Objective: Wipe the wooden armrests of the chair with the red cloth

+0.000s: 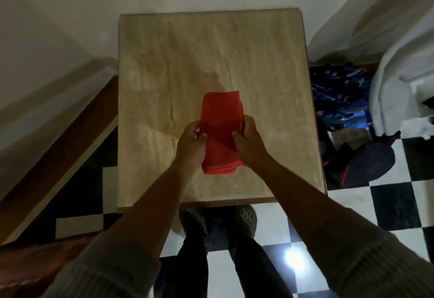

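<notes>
A folded red cloth (220,119) lies lengthwise near the middle of a small square table (164,74) covered with beige paper. My left hand (190,145) grips the cloth's left edge, thumb on top. My right hand (249,140) grips its right edge the same way. Both hands pinch the cloth at about its middle. A reddish-brown wooden piece (58,137) slants along the left side of the view; I cannot tell whether it is a chair armrest.
The table stands against a white wall. To the right lie a blue patterned bag (340,95), a dark cap-like item (359,166) and white fabric (399,74). The floor is black-and-white checkered tile (387,203). My feet (218,220) stand at the table's near edge.
</notes>
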### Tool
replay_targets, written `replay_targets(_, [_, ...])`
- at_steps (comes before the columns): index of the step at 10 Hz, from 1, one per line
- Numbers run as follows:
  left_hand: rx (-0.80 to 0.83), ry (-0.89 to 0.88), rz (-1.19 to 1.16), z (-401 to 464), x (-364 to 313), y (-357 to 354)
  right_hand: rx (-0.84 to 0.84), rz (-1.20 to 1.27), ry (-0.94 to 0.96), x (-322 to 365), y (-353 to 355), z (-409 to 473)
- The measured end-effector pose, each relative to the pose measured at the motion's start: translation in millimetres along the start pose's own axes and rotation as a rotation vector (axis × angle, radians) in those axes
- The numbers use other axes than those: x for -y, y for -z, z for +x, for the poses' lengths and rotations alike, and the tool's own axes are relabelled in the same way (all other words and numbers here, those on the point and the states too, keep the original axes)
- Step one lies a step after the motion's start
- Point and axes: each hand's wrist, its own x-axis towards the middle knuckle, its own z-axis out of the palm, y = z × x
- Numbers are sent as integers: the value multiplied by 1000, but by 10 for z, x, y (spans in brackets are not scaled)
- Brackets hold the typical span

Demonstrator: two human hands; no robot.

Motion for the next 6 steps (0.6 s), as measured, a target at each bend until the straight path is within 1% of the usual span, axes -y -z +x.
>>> replay_targets(1, [4,-27,130,230,240,-61,25,-87,10,-194,-133,169])
replay_targets(2, [2,-73,226,254,377,-109,42,-177,55,-292,-174,138])
replay_targets(3, [41,-83,316,191,386,-97,86,-218,81,-259,-121,29])
replay_targets(4, [89,-15,427,64,232,44,133,-273,84,-93,20,-80])
replay_targets(5, [115,-13,617,-123,-5,258,191,-452,36,146,234,-169])
replay_targets(6, [62,-141,865,-383,-380,541,186,-621,59,457,527,-323])
